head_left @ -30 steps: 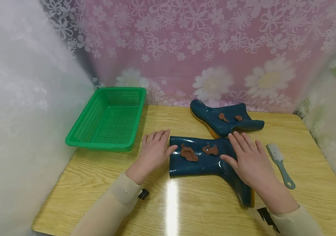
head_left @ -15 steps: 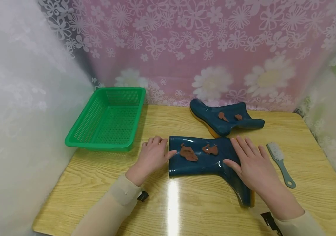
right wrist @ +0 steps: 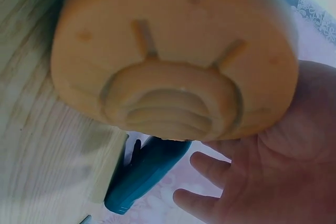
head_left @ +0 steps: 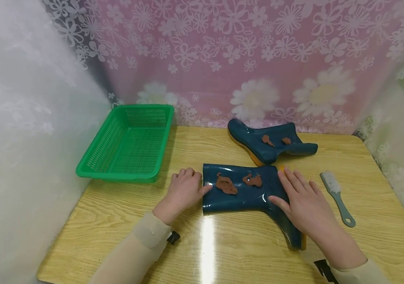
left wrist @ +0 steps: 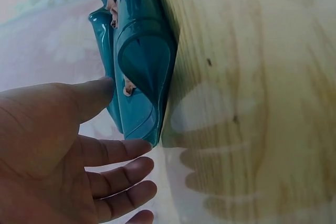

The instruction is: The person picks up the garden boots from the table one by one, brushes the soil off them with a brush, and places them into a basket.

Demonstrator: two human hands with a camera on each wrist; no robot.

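A dark blue rubber boot (head_left: 244,201) lies on its side, its opening facing left and its orange sole (right wrist: 173,30) to the right. Two brown, clay-like smears (head_left: 226,185) mark its shaft. My left hand (head_left: 185,193) is at the boot's open end, thumb over the rim. In the left wrist view its index fingertip is right at the rim's corner, the other fingers spread loosely below. My right hand (head_left: 308,205) lies over the boot's foot, fingers stretched toward the heel, thumb along the instep. Part of the foot is hidden beneath it.
A second blue boot (head_left: 280,134) with brown smears lies behind, near the flowered curtain. To the right is a brush (head_left: 340,205) with white bristles and a grey-green handle. A green plastic basket (head_left: 157,173) stands at the back left of the wooden table (head_left: 116,221).
My left hand's fingers have lowered and bent more at the boot's opening. My right hand has shifted slightly right along the foot. The boots, brush and basket stay in place.
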